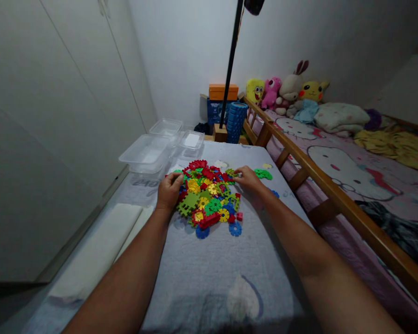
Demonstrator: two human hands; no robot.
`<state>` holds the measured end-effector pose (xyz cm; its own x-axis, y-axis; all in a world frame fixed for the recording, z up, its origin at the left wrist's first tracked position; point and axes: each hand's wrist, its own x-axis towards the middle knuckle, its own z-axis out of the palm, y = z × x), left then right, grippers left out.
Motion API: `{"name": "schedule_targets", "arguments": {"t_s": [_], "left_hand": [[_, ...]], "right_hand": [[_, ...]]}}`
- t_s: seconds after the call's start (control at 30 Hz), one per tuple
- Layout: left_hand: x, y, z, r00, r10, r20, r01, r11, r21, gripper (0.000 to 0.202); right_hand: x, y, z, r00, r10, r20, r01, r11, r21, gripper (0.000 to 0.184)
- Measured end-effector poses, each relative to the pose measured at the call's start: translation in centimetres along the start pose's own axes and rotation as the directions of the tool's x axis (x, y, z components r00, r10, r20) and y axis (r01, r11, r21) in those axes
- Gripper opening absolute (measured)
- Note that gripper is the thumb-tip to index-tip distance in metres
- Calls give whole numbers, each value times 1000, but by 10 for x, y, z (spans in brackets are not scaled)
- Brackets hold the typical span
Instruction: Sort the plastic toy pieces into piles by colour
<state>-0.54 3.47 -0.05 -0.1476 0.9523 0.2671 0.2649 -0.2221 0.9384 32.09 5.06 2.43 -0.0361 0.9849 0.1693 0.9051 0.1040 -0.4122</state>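
Note:
A heap of plastic building pieces [204,195] in red, yellow, green and blue lies on the cloth-covered surface in front of me. Many are toothed squares, notched discs and small blocks. At the heap's left edge is my left hand [169,191], thumb and fingers drawn together; whatever is between them is hidden. My right hand [247,178] reaches the far right edge with curled fingers closed near an olive-green piece [231,172]; what they grip is too small to make out. Two blue notched discs [235,228] lie at the near edge, beside a small pink-red block [239,216].
Clear plastic containers [146,150] stand at the back left, before a white cabinet [73,116]. Green pieces [263,174] lie apart on the right. A wooden bed rail [320,199] borders the right side. Behind are a black pole [231,65] and a blue foam roller [236,123].

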Motion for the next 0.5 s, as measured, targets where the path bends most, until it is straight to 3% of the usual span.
{"name": "schedule_targets", "arguments": {"t_s": [0.13, 0.27, 0.4, 0.5], "left_hand": [[-2, 2, -3, 1000, -23, -13, 22, 995, -99, 42], [-4, 4, -3, 999, -33, -16, 31, 993, -113, 43], [-4, 2, -2, 999, -30, -17, 28, 996, -85, 41], [-4, 0, -1, 1000, -26, -10, 25, 998, -62, 41]], "right_hand": [[3, -4, 2, 999, -19, 37, 22, 996, -88, 17], [6, 0, 1, 999, -28, 20, 29, 998, -50, 14], [16, 13, -2, 993, 85, -86, -66, 978, 196, 7], [30, 28, -7, 948, 302, -101, -212, 836, 506, 4]]}}
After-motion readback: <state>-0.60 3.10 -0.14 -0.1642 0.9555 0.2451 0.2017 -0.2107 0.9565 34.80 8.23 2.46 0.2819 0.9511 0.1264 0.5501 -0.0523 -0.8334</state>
